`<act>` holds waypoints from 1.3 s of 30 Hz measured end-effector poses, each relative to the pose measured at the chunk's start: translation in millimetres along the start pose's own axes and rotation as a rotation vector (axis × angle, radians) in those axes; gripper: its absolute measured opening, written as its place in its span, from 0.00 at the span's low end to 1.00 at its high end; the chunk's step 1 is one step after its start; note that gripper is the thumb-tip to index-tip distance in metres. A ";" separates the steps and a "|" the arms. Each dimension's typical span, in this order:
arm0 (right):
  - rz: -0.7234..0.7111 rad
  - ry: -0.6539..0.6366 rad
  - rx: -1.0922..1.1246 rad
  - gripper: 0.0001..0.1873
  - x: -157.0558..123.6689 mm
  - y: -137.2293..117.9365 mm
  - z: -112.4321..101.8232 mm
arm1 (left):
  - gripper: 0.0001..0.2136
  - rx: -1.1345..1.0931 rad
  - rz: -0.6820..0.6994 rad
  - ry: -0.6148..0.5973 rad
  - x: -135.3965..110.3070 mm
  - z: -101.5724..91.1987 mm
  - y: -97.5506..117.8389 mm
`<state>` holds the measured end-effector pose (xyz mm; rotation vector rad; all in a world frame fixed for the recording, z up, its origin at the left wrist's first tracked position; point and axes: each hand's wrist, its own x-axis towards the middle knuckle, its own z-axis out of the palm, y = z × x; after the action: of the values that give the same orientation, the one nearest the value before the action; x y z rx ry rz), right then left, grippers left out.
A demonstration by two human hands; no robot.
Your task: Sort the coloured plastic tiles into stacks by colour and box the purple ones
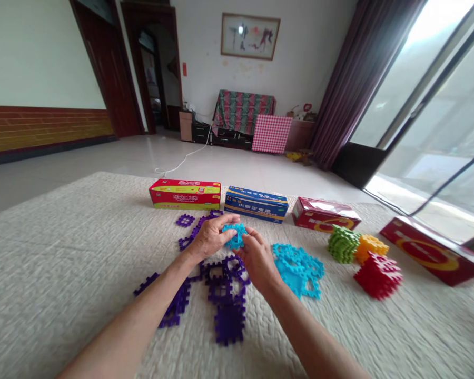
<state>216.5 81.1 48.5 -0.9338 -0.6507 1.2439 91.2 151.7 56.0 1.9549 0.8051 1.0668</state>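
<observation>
Two bare forearms (pixel 142 316) reach in from the lower edge, slanting inward over a cream quilted cover (pixel 82 252). The left hand (pixel 212 236) and right hand (pixel 259 259) meet at a light-blue notched piece (pixel 235 235), held above the cover in front of the blue battery box (pixel 256 205). Left fingers grip its left side, thumb across the near face; right fingers pinch its right edge. The near face points at the camera; its visible outline is about as wide as tall, so I cannot tell a long axis.

Purple notched tiles (pixel 229 322) lie beneath and left of the hands, light-blue tiles (pixel 296 271) right of them. Farther right sit green (pixel 343 244), yellow (pixel 372 246) and red blocks (pixel 378 275). A red-and-lime battery box (pixel 185 195) lies left of the blue one, its long side running crosswise.
</observation>
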 end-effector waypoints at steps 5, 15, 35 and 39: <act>-0.039 -0.029 -0.073 0.23 13.8 2.0 -5.7 | 0.19 -0.227 -0.011 -0.027 3.7 -3.7 -1.6; -0.356 0.118 -1.226 0.25 33.9 -69.6 -64.4 | 0.12 0.744 -0.111 -0.216 -0.4 -45.7 -17.9; -0.553 -0.538 -1.369 0.18 5.3 -4.0 -1.0 | 0.30 0.719 -0.246 -0.382 -11.0 -88.1 -41.3; -0.546 -0.563 -1.415 0.20 8.2 20.8 26.2 | 0.29 0.705 -0.211 -0.356 -10.5 -91.4 -48.0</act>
<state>186.1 96.2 42.8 -1.3482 -2.2109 0.3783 -1.6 196.8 45.0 2.4589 1.2561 0.2936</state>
